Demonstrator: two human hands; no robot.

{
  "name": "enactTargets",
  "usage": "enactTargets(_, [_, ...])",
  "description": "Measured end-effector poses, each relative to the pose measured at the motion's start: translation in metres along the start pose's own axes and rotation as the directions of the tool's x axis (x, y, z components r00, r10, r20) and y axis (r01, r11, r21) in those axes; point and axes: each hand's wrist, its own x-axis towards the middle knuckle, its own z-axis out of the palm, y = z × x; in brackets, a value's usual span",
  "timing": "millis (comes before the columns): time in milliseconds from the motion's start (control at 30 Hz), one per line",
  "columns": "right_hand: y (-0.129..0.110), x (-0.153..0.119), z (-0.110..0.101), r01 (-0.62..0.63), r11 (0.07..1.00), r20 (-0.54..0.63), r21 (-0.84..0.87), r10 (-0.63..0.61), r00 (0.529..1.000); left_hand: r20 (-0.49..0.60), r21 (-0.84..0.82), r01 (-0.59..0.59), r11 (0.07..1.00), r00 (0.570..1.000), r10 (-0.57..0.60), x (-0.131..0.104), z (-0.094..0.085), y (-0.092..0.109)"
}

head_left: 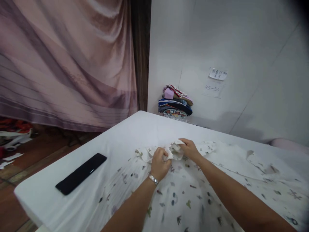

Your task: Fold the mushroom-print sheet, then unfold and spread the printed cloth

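Note:
A white cloth with small printed shapes (178, 196) spreads over the near and right parts of the white table. My left hand (160, 163), with a silver band at its wrist, pinches a gathered upper edge of this cloth. Just right of it and slightly farther away, my right hand (189, 149) grips the same bunched edge. A small gap with crumpled fabric lies between the two hands. The fingertips of my right hand are partly hidden by the folds.
A black phone-like slab (81, 173) lies on the white table (135, 129) at the left. Folded clothes (175, 102) are stacked beyond the far edge, by a wall with paper notes (218, 74). A pink curtain (72, 61) hangs at the left.

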Motion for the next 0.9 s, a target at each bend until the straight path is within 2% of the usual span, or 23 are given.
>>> enactTargets(67, [-0.008,0.018,0.000,-0.256,0.951,0.062,0.176,0.249,0.967,0.007,0.073,-0.144,0.987,0.990,0.144,-0.001,-0.005,0.007])
enactTargets(133, [-0.010,0.030,0.000,-0.384,0.897,0.155,0.219,0.356,0.921,0.085,0.091,-0.263,0.961,0.963,0.255,-0.002,-0.008,0.014])
enactTargets(233, [-0.008,0.034,0.000,-0.438,0.866,0.238,0.243,0.384,0.892,0.209,0.056,-0.318,0.947,0.931,0.300,-0.006,-0.008,0.021])
enactTargets(333, [-0.008,0.027,-0.002,-0.432,0.838,0.297,0.334,0.342,0.892,0.243,0.035,-0.339,0.940,0.916,0.321,-0.011,-0.004,0.022])
enactTargets(400, [-0.010,0.022,-0.004,-0.401,0.831,0.330,0.386,0.281,0.901,0.236,0.037,-0.337,0.941,0.918,0.319,-0.014,-0.001,0.021])
enactTargets(467, [-0.010,0.018,-0.005,-0.323,0.869,0.341,0.374,0.195,0.920,0.229,0.038,-0.283,0.958,0.936,0.268,-0.014,0.002,0.019])
enactTargets(567, [-0.011,0.015,-0.004,-0.089,0.982,0.363,0.169,0.023,0.932,0.232,-0.008,-0.121,0.993,0.965,0.120,-0.011,0.004,0.014])
enactTargets(633, [-0.013,0.012,-0.002,0.141,0.990,0.430,-0.022,-0.118,0.895,0.223,-0.039,-0.015,0.999,0.974,0.024,-0.007,0.004,0.011])
enactTargets(700, [-0.017,0.009,0.000,0.365,0.915,0.521,-0.169,-0.232,0.822,0.194,-0.047,0.046,0.998,0.980,-0.036,-0.005,0.003,0.008])
enactTargets(767, [-0.023,0.007,0.001,0.482,0.846,0.586,-0.228,-0.277,0.762,0.156,-0.049,0.057,0.997,0.987,-0.049,-0.004,0.001,0.009])
enactTargets(800, [-0.025,0.007,0.002,0.476,0.850,0.583,-0.224,-0.274,0.765,0.141,-0.047,0.049,0.998,0.989,-0.042,-0.004,0.000,0.010])
enactTargets(833, [-0.028,0.009,0.003,0.421,0.883,0.540,-0.207,-0.256,0.802,0.135,-0.042,0.032,0.999,0.990,-0.026,-0.004,-0.001,0.011])
enactTargets(900, [-0.031,0.013,0.006,0.174,0.980,0.330,-0.100,-0.132,0.935,0.146,-0.022,-0.023,0.999,0.989,0.026,-0.005,-0.003,0.015])
